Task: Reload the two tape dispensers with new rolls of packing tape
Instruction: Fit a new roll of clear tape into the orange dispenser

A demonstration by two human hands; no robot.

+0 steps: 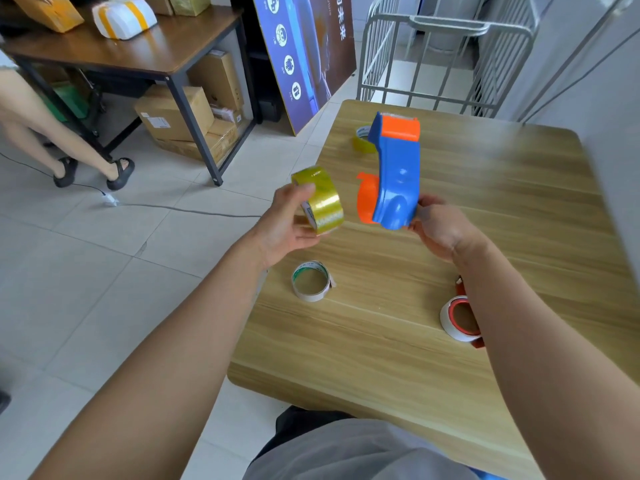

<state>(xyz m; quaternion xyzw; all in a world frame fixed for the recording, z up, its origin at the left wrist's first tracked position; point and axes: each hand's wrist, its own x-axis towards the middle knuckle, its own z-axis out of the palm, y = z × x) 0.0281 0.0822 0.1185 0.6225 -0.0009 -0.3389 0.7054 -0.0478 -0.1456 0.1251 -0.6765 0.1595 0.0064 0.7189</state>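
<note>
My left hand [289, 225] grips a full roll of yellowish packing tape [320, 199] in the air at the table's left edge. My right hand [438, 225] holds a blue and orange tape dispenser [394, 168] by its lower end, raised above the wooden table [381, 341], its orange head pointing away from me. The roll and the dispenser are a short gap apart. A second yellowish roll [362, 138] lies on the table behind the dispenser. An empty white cardboard core [311, 280] lies near the left edge. A red dispenser with a white core [459, 318] is partly hidden behind my right forearm.
A dark desk [138, 53] with parcels stands at the back left, cardboard boxes [176, 114] under it. A person's legs [52, 133] stand on the tiled floor by a cable [180, 209]. A metal cage cart [446, 57] stands behind the table. A blue poster board [304, 46] leans nearby.
</note>
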